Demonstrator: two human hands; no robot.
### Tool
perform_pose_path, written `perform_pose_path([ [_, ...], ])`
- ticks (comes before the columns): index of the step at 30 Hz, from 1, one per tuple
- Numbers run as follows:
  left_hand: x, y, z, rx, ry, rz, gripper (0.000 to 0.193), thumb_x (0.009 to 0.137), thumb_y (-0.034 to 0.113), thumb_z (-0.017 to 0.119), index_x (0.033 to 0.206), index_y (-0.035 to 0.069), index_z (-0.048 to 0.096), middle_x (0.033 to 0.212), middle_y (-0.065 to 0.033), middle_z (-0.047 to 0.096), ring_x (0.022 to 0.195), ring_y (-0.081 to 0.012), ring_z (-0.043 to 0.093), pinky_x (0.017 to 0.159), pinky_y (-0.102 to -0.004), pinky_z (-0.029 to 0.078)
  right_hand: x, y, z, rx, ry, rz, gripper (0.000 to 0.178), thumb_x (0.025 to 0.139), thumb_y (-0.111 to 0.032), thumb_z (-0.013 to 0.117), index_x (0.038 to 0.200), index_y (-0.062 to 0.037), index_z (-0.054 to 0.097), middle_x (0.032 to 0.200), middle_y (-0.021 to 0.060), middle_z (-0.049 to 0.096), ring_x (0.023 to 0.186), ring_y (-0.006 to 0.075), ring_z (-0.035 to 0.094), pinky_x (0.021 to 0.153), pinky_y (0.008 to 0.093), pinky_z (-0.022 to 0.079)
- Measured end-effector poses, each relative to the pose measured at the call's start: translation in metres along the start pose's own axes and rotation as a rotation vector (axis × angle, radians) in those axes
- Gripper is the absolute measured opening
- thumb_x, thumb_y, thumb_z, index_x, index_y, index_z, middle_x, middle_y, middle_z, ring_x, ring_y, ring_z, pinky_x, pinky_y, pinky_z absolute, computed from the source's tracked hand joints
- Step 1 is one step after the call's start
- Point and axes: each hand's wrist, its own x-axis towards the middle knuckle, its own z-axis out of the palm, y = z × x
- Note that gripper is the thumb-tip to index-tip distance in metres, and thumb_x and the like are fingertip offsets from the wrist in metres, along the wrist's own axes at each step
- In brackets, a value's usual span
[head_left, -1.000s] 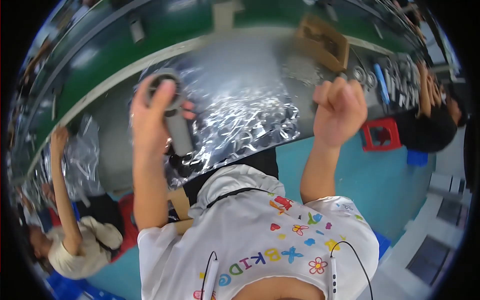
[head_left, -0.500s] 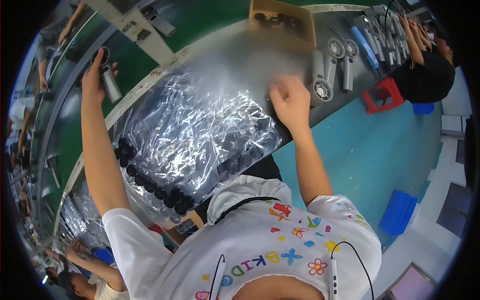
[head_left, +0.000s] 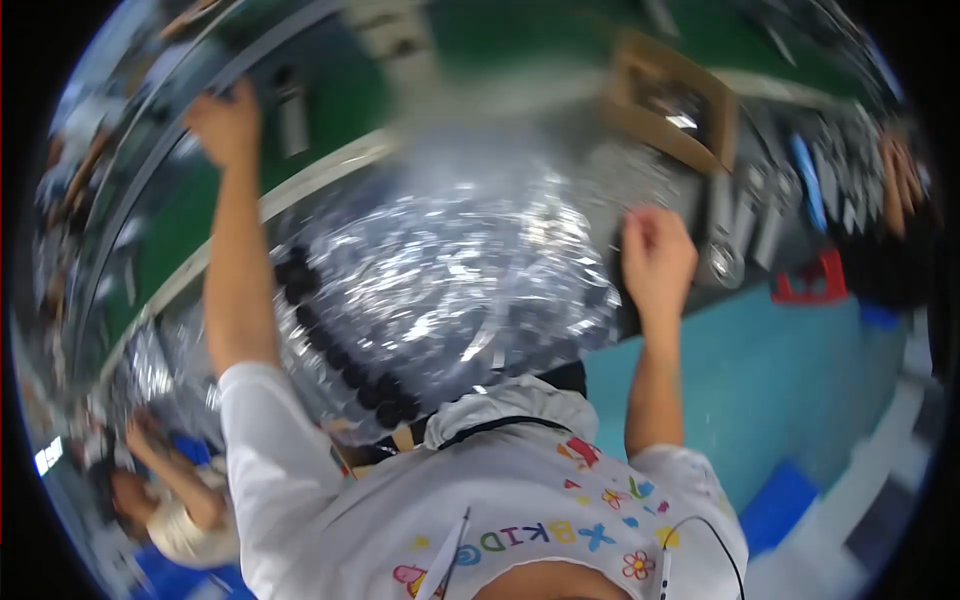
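My left hand reaches out over the green conveyor belt, fingers apart and blurred by motion. Just right of it lies a grey handheld fan, apart from the fingers. My right hand is closed above the dark worktable, by the right edge of a pile of clear plastic bags. Whatever its curled fingers hold, if anything, is too blurred to make out. Black round parts line the left and near edges of the bags.
Beyond my right hand stands a cardboard box with dark parts inside. Several grey fans and a blue long object lie to its right, near another person's hands. A red stool stands below.
My left hand has let go of the grey handheld fan, which now lies on the belt. The view has shifted, and my right hand stays closed near the bags' right edge.
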Motion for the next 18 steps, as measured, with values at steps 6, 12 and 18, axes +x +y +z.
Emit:
perform_pose_path([
  [6, -0.059, 0.016, -0.048, 0.178, -0.227, -0.369, 0.062, 0.082, 0.050, 0.074, 0.109, -0.004, 0.060, 0.111, -0.0286, 0.062, 0.108, -0.0463, 0.059, 0.091, -0.0531, 0.052, -0.003, -0.007, -0.003, -0.014, -0.013, -0.012, 0.011, 0.097, -0.013, 0.065, 0.094, -0.0029, 0.065, 0.081, 0.0097, 0.060, 0.068, 0.0239, 0.059, 0.063, 0.0354, 0.047],
  [12, -0.058, -0.054, -0.059, -0.057, -0.464, -0.461, 0.051, 0.084, 0.039, 0.076, 0.099, -0.009, 0.067, 0.114, -0.0288, 0.065, 0.098, -0.0467, 0.064, 0.090, -0.0476, 0.052, -0.007, -0.007, 0.005, 0.126, 0.038, -0.009, 0.014, 0.098, -0.014, 0.064, 0.098, -0.0004, 0.065, 0.083, 0.0055, 0.063, 0.065, 0.0132, 0.057, 0.061, 0.0289, 0.046],
  [18, -0.059, 0.006, -0.203, -0.919, -0.107, -0.630, 0.059, 0.090, 0.034, 0.075, 0.124, -0.007, 0.050, 0.095, -0.0170, 0.069, 0.091, -0.0258, 0.068, 0.082, -0.0363, 0.053, -0.012, -0.002, 0.004, 0.188, 0.077, 0.018, 0.012, 0.096, -0.011, 0.067, 0.101, 0.0000, 0.066, 0.082, 0.0047, 0.067, 0.064, 0.0099, 0.059, 0.059, 0.0260, 0.047],
])
